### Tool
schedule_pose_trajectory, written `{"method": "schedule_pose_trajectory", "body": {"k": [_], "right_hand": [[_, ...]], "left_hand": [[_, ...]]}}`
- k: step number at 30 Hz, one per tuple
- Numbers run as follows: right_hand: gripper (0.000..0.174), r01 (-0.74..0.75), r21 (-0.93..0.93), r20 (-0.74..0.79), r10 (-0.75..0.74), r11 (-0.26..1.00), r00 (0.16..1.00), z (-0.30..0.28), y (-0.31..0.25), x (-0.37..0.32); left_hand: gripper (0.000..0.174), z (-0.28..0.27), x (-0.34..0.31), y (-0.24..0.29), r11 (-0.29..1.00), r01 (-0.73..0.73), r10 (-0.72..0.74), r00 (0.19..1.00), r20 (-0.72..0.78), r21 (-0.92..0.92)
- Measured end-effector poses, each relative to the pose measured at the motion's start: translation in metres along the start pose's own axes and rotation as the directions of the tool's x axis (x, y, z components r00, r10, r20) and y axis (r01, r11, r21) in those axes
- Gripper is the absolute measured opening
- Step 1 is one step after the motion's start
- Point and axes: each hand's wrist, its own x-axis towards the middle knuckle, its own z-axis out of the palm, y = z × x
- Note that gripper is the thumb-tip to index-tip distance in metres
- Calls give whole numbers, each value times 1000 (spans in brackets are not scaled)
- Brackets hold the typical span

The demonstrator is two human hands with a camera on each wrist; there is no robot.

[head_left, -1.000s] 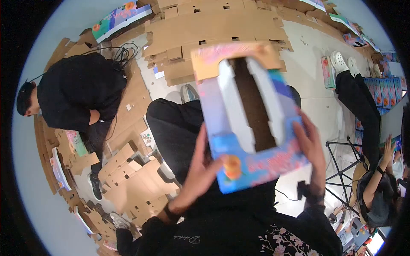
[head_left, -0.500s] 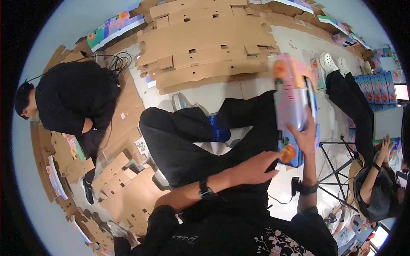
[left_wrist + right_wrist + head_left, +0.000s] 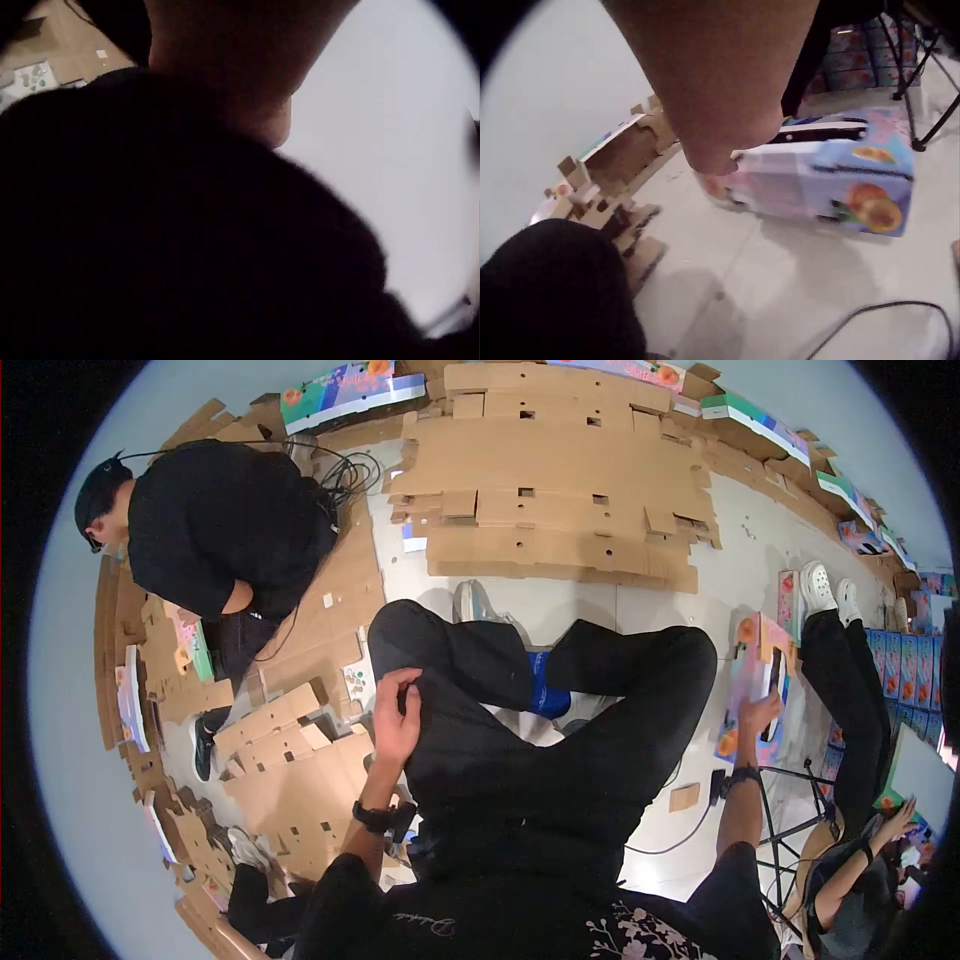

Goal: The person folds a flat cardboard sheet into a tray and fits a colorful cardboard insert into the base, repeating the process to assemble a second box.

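Note:
My right hand [image 3: 760, 712] grips a printed cardboard box [image 3: 740, 670] by the side of its long cut-out opening, down beside my right knee. In the right wrist view the box [image 3: 795, 184] is just over or on the pale floor, its blue and pink sides printed with peaches; the hand [image 3: 720, 139] covers its far end and its fingertips are mostly hidden. My left hand [image 3: 398, 715] rests on my left thigh [image 3: 450, 690], fingers loosely bent with nothing in them. Only part of that hand [image 3: 247, 97] shows in the left wrist view, above dark cloth.
A large flattened cardboard sheet [image 3: 560, 460] lies ahead. At left, a person in black [image 3: 230, 520] sits among cardboard pieces. Beyond the box are another person's legs [image 3: 850, 670], stacked printed boxes [image 3: 900, 660] and a black-legged stand [image 3: 790, 800]. A cable [image 3: 877, 306] crosses the floor.
The box was held in both hands over my lap, then swung right and lowered beside my right knee. My left hand let go and moved back to my left thigh.

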Motion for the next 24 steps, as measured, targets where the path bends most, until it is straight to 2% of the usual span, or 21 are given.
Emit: {"method": "schedule_pose_trajectory", "body": {"k": [1,2,3,4,6,8,10,12,14,15,16,19,22,24], "right_hand": [[77,-66,13,2,66,998,998,6,-24,16],[62,-79,310,27,75,947,997,16,-53,31],[48,-93,580,54,76,810,996,20,-84,51],[60,-167,622,324,-58,765,944,49,-88,76],[73,-208,631,413,-97,747,906,40,-168,97],[85,-451,542,658,-24,709,753,53,-224,125],[83,-662,576,725,73,479,684,58,-268,129],[74,-668,621,764,-127,411,632,112,-275,154],[58,-503,619,708,-151,603,690,112,-282,154],[45,-308,527,617,-106,792,780,77,-304,148],[34,-113,367,501,-94,923,860,46,-323,141],[24,154,252,298,-228,955,927,6,-340,127],[37,227,163,269,-264,960,926,0,-350,123],[35,344,138,156,-363,929,919,-3,-350,117]], "left_hand": [[20,1,1,1,997,-56,56,998,-7,47],[18,4,3,3,989,-113,115,993,-13,93],[16,6,5,6,976,-170,174,985,-16,140],[15,9,9,8,974,-168,170,985,-3,154],[12,13,16,12,969,-162,162,987,18,187],[12,10,18,11,970,-160,158,987,23,183],[11,7,16,8,982,-131,131,991,9,139],[11,6,16,7,986,-121,122,992,-6,111],[12,5,13,8,988,-112,114,993,-13,106],[12,5,14,9,988,-110,113,993,-16,112],[12,6,15,10,986,-114,117,993,-20,118],[11,8,19,15,983,-134,135,991,-7,127],[11,11,19,12,983,-134,135,991,0,129],[11,13,20,8,980,-150,152,988,-6,130]]}}
